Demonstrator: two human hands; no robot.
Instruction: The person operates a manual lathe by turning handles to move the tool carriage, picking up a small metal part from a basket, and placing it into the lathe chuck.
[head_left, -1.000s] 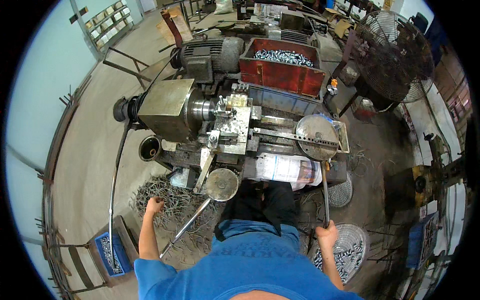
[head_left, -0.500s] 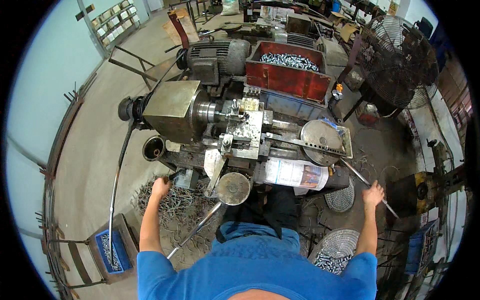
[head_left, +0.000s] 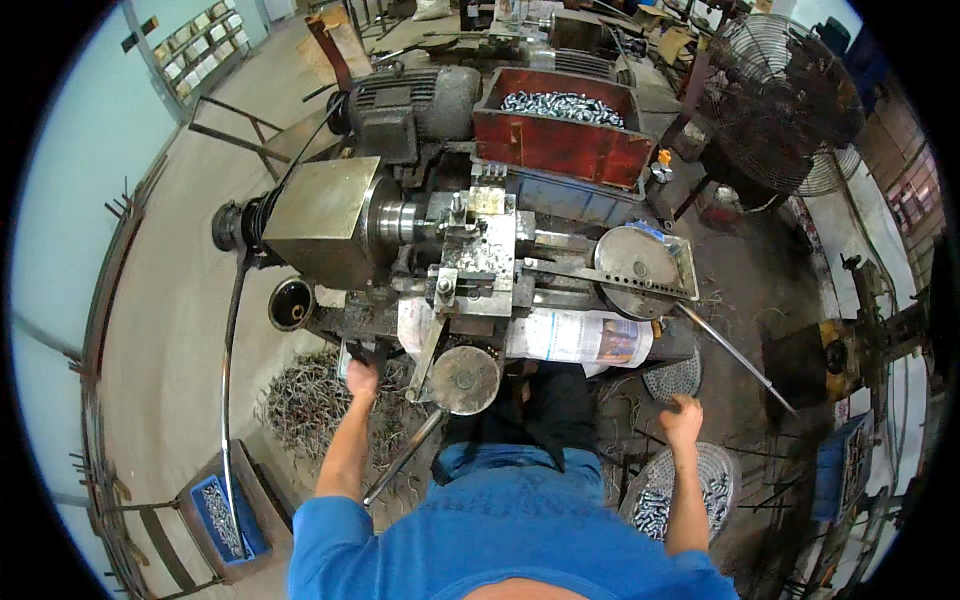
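Observation:
My left hand (head_left: 362, 378) is closed around a dark handle (head_left: 370, 352) at the front of a small lathe-like machine (head_left: 485, 240). Close to that hand hangs a lever with a round metal disc (head_left: 465, 380) and a steel bar (head_left: 405, 458). My right hand (head_left: 682, 422) is apart from the machine, its fingers curled over the round perforated tray (head_left: 735, 470) of small shiny metal parts (head_left: 655, 510). Whatever those fingers may hold is hidden. A long steel rod (head_left: 735, 352) slants out beyond my right hand, untouched, from a larger disc (head_left: 638, 268).
Behind the machine stand a motor (head_left: 415, 100) and a red bin (head_left: 560, 145) full of metal parts. A large fan (head_left: 780, 105) is at the far right. Metal shavings (head_left: 320, 405) heap on the floor at left, near a blue tray (head_left: 225, 520).
My right hand has let go of the steel rod and moved left and nearer, over the perforated tray. My left hand has shifted right with the dark handle. The whole view has shifted slightly.

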